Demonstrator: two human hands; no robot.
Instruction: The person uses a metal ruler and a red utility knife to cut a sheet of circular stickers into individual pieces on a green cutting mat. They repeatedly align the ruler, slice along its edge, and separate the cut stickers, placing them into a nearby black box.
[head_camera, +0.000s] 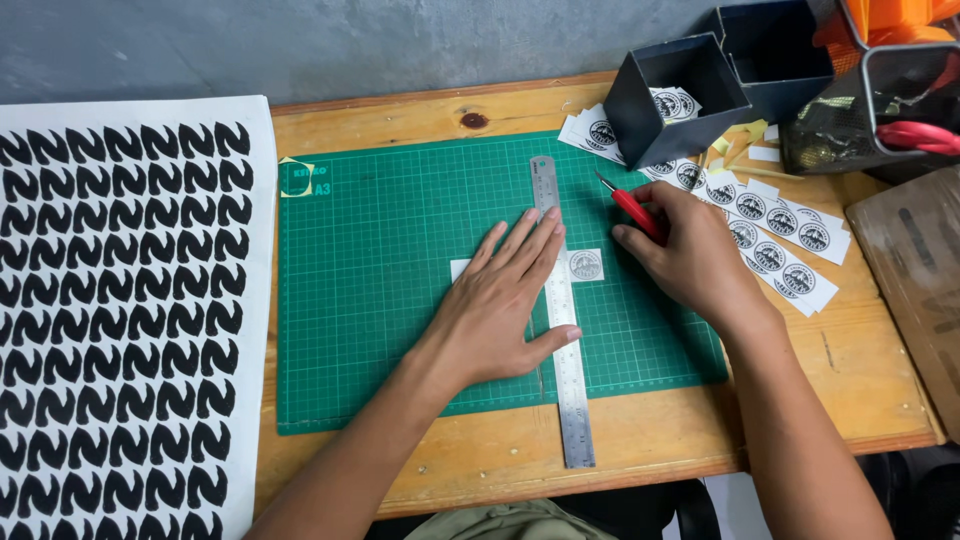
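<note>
Pressing steel ruler (563, 330) flat on green mat (370, 290) with spread left hand (500, 305) | right hand (690, 255) fingers gripping red knife (630, 208)

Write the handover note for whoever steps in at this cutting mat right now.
Left hand: flat, pressing the steel ruler onto a white sticker strip on the green cutting mat.
Right hand: holds the red-handled craft knife, blade off the paper, right of the ruler.
Done: cut round-logo stickers lie right of the mat, more in the dark square box.
Left: one logo piece beside the ruler still looks joined to the strip.
</note>
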